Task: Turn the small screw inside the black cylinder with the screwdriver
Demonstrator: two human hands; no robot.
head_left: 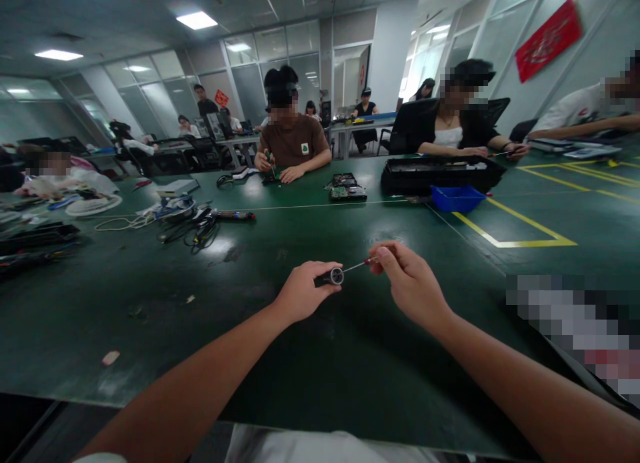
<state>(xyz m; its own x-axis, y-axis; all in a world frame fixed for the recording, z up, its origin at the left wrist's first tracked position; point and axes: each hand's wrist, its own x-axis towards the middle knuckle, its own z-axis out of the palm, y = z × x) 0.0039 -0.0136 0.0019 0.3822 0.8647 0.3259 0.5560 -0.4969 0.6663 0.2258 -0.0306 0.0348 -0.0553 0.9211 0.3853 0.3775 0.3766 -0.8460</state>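
Observation:
My left hand (306, 291) is closed around a small black cylindrical part (337, 276), whose round, light-rimmed end faces me. In my right hand (406, 276) a screwdriver (356, 267) is pinched by its reddish handle, most of which the fingers hide. The thin metal shaft points left, with its tip at the rim of the round end. Whether the tip touches a screw is too small to tell. Both hands are just above the green tabletop (240, 356), near its middle.
Tangled cables (197, 226) lie to the left. Open circuit devices (347, 187) sit ahead, with a blue tray (456, 198) and a long black housing (443, 175) to their right. Across the table a person (293, 139) in brown works. A blurred-out object (575, 323) lies at right.

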